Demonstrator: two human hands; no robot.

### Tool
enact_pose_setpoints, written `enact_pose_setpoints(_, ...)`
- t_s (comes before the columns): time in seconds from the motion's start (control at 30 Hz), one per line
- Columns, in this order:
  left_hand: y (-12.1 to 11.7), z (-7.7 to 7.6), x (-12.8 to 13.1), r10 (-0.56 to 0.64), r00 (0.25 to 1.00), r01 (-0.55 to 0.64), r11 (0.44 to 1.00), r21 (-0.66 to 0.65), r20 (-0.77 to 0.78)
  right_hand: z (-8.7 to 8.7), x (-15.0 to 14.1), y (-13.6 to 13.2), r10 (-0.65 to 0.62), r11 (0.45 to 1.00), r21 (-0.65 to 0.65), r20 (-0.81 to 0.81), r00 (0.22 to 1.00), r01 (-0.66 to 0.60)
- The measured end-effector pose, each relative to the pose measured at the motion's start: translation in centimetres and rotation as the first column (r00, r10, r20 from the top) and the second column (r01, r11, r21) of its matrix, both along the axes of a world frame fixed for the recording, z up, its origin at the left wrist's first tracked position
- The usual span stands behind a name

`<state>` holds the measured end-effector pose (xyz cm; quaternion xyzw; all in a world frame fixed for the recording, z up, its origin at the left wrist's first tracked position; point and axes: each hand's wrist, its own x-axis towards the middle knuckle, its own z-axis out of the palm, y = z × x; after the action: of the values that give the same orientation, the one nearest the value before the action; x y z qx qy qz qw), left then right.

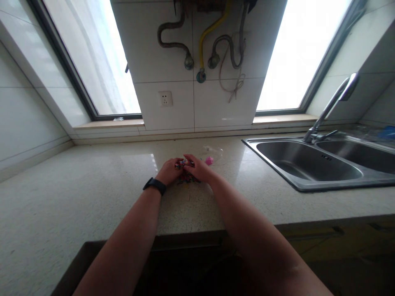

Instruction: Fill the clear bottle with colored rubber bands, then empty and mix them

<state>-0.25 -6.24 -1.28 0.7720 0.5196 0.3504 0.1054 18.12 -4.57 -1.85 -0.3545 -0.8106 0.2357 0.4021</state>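
My left hand point(169, 170) and my right hand point(197, 167) meet over a small multicoloured bundle point(185, 177) on the speckled countertop point(92, 185). Both hands have their fingers curled and pinch part of the bundle between them; what it is made of is too small to tell. A black watch band point(154, 185) sits on my left wrist. Just beyond my right hand lies a small pink object point(209, 160) beside a clear plastic bag point(214, 151).
A double stainless sink point(311, 164) with a tall faucet point(331, 105) lies to the right. Pipes and hoses point(203, 41) and a wall socket point(165, 98) are on the tiled wall between two windows. A dark opening point(185, 267) gapes below the counter edge.
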Motion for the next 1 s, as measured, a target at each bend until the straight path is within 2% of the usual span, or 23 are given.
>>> enact_pose_setpoints(0.13, -0.1, 0.0, -0.3, -0.011, 0.993, 0.013, 1.0, 0.015, -0.116, 0.2, 0.7, -0.7, -0.016, 0.998, 0.069, 0.28, 0.96, -0.003)
enact_pose_setpoints(0.27, -0.3, 0.0, -0.5, -0.032, 0.994, 0.031, 0.999, -0.007, -0.101, -0.2, 1.0, -0.8, -0.053, 0.996, 0.081, 0.4, 0.915, 0.022)
enact_pose_setpoints(0.5, -0.4, -0.2, -0.5, -0.08, 0.996, 0.079, 0.997, -0.01, -0.038, -0.3, 1.1, -0.4, -0.036, 0.994, 0.105, 0.356, 0.934, -0.002)
enact_pose_setpoints(0.67, -0.6, -0.2, -0.4, -0.099, 0.992, 0.105, 0.991, -0.08, 0.082, 0.1, 1.0, -0.4, -0.037, 0.991, 0.136, 0.347, 0.937, -0.012)
enact_pose_setpoints(0.8, -0.8, 0.1, -0.2, -0.079, 0.997, 0.078, 0.99, -0.115, 0.001, 0.4, 0.8, -0.6, -0.028, 0.99, 0.143, 0.326, 0.945, -0.02)
enact_pose_setpoints(1.0, -1.2, 0.9, 0.2, -0.072, 0.991, 0.065, 0.996, -0.063, -0.115, 0.9, 0.7, -1.1, -0.037, 0.995, 0.101, 0.266, 0.963, 0.01)
